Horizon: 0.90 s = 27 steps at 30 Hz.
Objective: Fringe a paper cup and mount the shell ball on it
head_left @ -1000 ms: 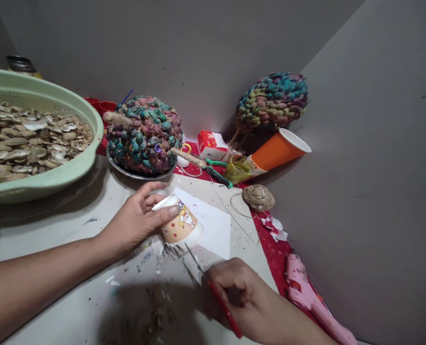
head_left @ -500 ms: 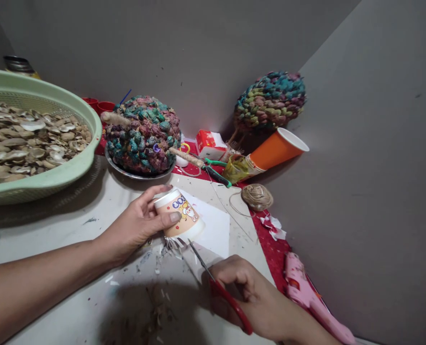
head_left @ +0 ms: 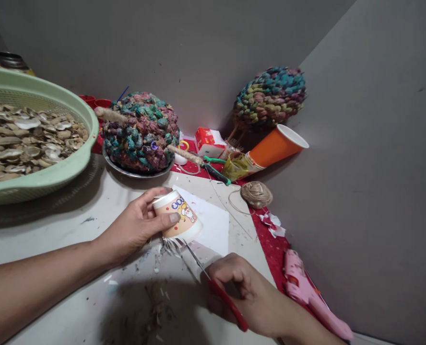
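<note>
My left hand is closed round a small printed paper cup, held tipped with its rim toward the lower right. That rim is cut into thin strips that fan out. My right hand grips red-handled scissors, and their blades reach up to the fringed rim of the cup. Under the cup lies a white sheet of paper on the worktop.
A green basket of pale shells stands at the left. Behind are two colourful ball-shaped crafts, an orange cup, a twine ball, pliers and a red box. A pink glue gun lies at the right. Grey walls close in behind and right.
My left hand turned the cup slightly and tipped it more upright. My right hand with the scissors shifted a little right and the blades worked at the rim.
</note>
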{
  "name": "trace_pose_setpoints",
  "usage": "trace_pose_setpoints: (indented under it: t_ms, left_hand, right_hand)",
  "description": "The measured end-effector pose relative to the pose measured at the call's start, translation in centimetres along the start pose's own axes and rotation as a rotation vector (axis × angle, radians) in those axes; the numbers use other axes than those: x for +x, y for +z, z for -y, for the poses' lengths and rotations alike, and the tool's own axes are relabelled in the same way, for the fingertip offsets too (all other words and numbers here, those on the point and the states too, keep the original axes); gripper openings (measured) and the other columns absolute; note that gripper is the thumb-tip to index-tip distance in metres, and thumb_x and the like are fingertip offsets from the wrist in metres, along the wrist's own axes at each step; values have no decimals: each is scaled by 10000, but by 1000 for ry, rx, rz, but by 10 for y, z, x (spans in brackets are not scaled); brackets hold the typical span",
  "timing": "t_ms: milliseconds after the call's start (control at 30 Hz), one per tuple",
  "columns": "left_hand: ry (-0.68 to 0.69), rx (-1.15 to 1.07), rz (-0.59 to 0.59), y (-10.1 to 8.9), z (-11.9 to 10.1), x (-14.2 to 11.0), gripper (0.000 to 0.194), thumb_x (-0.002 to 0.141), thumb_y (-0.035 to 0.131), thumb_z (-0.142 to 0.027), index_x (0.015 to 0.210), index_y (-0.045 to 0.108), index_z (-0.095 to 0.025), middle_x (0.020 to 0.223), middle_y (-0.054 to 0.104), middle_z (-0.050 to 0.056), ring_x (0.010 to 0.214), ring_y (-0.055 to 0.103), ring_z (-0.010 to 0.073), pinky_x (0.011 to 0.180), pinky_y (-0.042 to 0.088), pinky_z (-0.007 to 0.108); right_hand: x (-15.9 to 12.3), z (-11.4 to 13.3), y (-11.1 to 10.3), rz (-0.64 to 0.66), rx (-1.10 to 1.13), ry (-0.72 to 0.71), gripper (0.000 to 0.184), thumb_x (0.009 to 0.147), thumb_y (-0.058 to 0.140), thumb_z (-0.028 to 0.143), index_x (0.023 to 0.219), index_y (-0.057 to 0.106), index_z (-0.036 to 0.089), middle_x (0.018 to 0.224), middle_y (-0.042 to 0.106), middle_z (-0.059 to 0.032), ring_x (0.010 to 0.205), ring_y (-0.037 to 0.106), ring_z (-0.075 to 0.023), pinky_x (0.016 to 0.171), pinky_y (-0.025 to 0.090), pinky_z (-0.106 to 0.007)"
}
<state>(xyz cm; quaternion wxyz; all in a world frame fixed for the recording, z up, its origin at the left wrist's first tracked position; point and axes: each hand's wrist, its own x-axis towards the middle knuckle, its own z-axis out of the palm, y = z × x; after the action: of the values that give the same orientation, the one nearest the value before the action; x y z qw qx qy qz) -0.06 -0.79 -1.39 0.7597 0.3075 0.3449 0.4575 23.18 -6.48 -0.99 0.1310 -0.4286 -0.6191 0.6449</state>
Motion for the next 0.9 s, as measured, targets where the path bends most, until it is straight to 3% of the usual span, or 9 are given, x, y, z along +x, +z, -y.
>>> trace_pose_setpoints:
  t_ms: [200,400,900]
  left_hand:
    - [-35,6,0,0,0,-1,521,725,866,-189,1182,615,-189,1006,770,54,895,718,170,847,550,273]
    - [-36,-3,-5,1,-1,-1,503,717,867,-175,1151,611,-179,973,773,49,850,719,151,803,559,249]
    - [-49,10,-18,2,-1,2,526,709,863,-160,1157,589,-175,953,779,50,818,722,140,773,567,230]
  right_hand:
    - [2,2,1,-15,32,-46,419,745,712,220,503,373,176,459,330,69,449,259,-42,417,179,-197]
    - [3,2,0,6,75,1,463,735,761,263,502,371,177,463,324,74,446,237,-37,405,160,-194]
    - [2,3,-2,-9,23,-53,554,771,783,380,475,362,174,449,331,60,446,263,-49,424,181,-209]
